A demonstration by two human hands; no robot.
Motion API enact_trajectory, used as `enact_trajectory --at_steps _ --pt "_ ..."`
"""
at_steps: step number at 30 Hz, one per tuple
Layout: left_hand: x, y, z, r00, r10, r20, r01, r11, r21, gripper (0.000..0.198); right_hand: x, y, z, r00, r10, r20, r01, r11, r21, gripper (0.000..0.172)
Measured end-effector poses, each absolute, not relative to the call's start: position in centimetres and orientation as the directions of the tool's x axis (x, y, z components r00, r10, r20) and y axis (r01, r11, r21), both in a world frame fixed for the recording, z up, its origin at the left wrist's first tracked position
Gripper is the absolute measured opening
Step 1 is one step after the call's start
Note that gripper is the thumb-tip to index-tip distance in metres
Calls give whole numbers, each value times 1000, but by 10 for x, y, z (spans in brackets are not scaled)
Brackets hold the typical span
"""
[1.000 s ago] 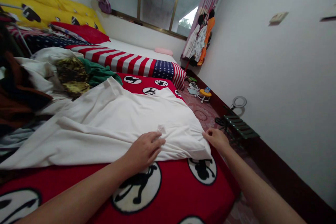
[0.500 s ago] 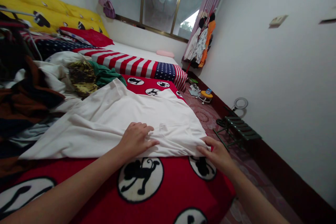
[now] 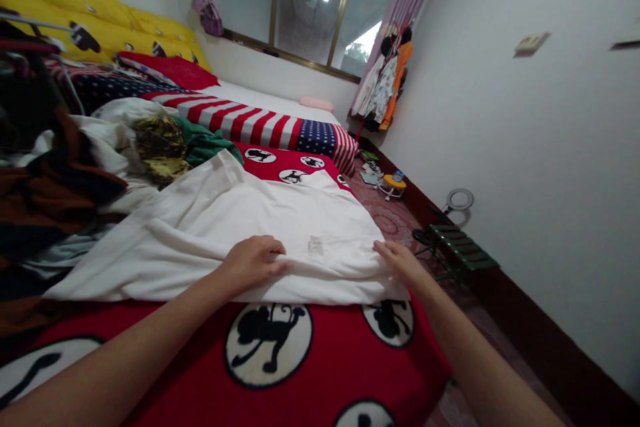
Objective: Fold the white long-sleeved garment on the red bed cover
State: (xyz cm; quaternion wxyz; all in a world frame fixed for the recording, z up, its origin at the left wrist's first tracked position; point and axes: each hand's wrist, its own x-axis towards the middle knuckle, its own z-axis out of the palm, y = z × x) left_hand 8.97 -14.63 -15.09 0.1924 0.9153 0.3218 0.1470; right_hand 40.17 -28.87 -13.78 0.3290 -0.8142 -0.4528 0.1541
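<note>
A white garment [image 3: 240, 220] lies spread over a red blanket [image 3: 330, 360] printed with black-and-white cartoon circles. My left hand [image 3: 253, 259] rests on the garment's near edge with fingers curled into the cloth. Palm down, my right hand [image 3: 400, 260] lies at the garment's right corner, fingers flat on the fabric. A small label [image 3: 316, 244] shows on the cloth between the two hands.
A heap of mixed clothes [image 3: 75, 160] lies to the left. Behind it are a flag-pattern blanket [image 3: 265, 123] and a yellow quilt [image 3: 100, 20]. A small green folding stool [image 3: 457, 247] and a ring light [image 3: 457, 200] stand by the right wall. Clothes [image 3: 385, 77] hang near the window.
My left hand has drawn back a little and curled on the cloth. My right hand moved from the garment's front corner up onto its top, flattening there.
</note>
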Motion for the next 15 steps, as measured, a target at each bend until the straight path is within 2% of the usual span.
enact_trajectory --at_steps 3,7,8,10,13,15 --pt "89 -146 -150 758 636 144 520 -723 455 30 397 -273 -143 525 851 12 720 -437 -539 34" --pt "87 -144 -151 776 610 158 486 -739 466 27 391 -265 -146 477 879 16 791 -422 -443 18" --pt "86 -144 -151 777 605 171 472 -741 478 26 390 -264 -144 463 885 44 798 -395 -455 14" --pt "86 -143 -152 764 604 228 441 -746 499 25 390 -261 -135 454 871 188 792 -298 -533 13" --pt "88 -141 -152 696 623 358 416 -756 505 26 390 -252 -123 501 738 451 759 -124 -639 27" --pt "89 -139 -155 641 637 428 425 -759 493 27 389 -245 -123 547 667 506 744 -110 -659 34"
